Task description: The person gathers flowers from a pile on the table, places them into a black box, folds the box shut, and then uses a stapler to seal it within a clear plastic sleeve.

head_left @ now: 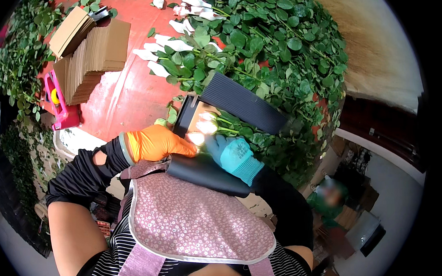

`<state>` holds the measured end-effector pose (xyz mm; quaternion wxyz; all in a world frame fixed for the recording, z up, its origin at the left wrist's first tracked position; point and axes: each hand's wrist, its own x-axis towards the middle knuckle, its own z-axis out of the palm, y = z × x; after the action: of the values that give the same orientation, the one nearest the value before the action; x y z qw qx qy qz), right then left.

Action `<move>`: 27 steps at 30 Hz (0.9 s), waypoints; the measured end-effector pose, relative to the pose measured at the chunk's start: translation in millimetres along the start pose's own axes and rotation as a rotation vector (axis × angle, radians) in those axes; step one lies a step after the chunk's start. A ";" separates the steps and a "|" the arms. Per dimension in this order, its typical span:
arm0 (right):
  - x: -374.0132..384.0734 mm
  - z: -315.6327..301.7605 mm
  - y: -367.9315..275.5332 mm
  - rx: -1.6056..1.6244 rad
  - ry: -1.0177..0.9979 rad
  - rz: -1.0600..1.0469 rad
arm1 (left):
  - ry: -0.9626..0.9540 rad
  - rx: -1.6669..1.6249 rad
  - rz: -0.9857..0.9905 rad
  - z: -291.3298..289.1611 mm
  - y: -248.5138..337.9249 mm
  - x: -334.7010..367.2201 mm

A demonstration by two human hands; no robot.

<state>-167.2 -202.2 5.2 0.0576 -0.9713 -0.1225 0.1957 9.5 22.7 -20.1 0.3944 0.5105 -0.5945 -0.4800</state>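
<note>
My left hand (158, 144), in an orange glove, reaches in with its fingers bunched at a white rose (195, 138). My right hand (235, 157), in a blue-green glove, closes around the same rose from the other side, just below its head. Glare washes out the fingertips and petals. More pale rose heads (207, 124) lie beyond, on a brown cardboard sheet (196, 111) inside a black trough (185, 115). Their green stems (230, 122) run right. A dark ribbed panel (244, 103) forms the far side, and a smooth black padded flap (203, 173) the near side.
Cardboard sheets (89, 60) stand stacked on the red tabletop (141, 97), beside a pink tape dispenser (64, 107). Roses in white sleeves (171, 45) lie at the back, with leafy stems (286, 53) heaped rightward. Another person (328, 197) is at far right.
</note>
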 end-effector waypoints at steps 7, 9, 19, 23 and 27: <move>6.4 -5.1 3.0 0.088 0.160 -0.047 | -0.002 0.018 0.043 0.4 -12.0 0.0; 4.1 1.1 1.6 0.089 0.177 -0.045 | 0.095 0.165 0.016 2.3 -8.1 1.6; 3.9 -25.4 5.1 0.176 0.302 -0.098 | 0.233 0.785 0.180 14.7 -12.4 22.5; 1.7 -27.1 10.6 0.152 0.426 0.002 | 0.356 0.726 0.209 19.8 -14.7 23.0; 1.4 -9.5 12.5 0.003 0.229 0.083 | 0.196 0.762 0.081 9.5 7.5 24.8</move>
<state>-159.5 -214.5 11.5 0.0646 -0.9914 -0.0746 0.0858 -5.5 0.0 -15.4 0.2502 0.6398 -0.7093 -0.1577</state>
